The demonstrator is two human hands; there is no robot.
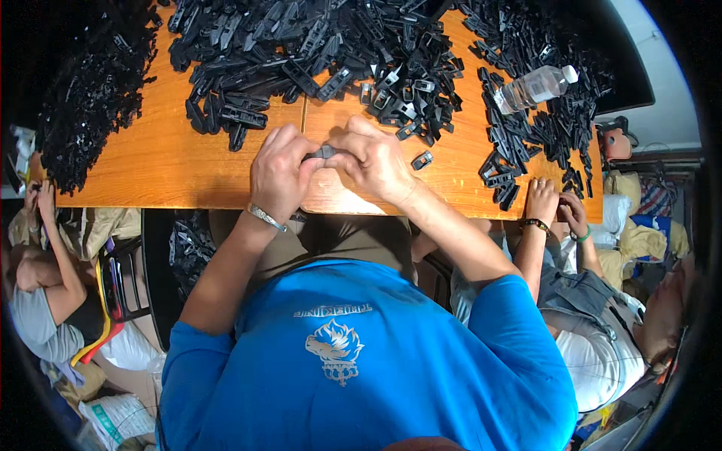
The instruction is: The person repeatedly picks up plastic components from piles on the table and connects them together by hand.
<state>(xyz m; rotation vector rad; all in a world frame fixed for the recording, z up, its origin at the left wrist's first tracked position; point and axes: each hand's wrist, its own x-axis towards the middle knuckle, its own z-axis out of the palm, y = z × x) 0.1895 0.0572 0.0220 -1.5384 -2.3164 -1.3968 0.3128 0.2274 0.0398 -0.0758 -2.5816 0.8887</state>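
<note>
Small black plastic clip part is pinched between both hands right at the near edge of the wooden table, pretty much dead centre in front of the person. Left hand is curled shut around its left end, with the thumb and forefinger on top, and right hand is closed on the other end, so the two hands are pressed in toward each other with the piece bridging them. Looks to me like the fitting or snapping-together step, though the fingers hide most of the part, so I can't tell if it's one piece or two being mated. A big heap of black parts covers the far side of the table, another heap sits far left, and a loose single part lies just right of the right hand. A clear plastic bottle lies on its side among the parts at far right. A co-worker's hands rest at the table's right near edge. Next move probably needs a firm, even squeeze with both ends kept lined up.
</note>
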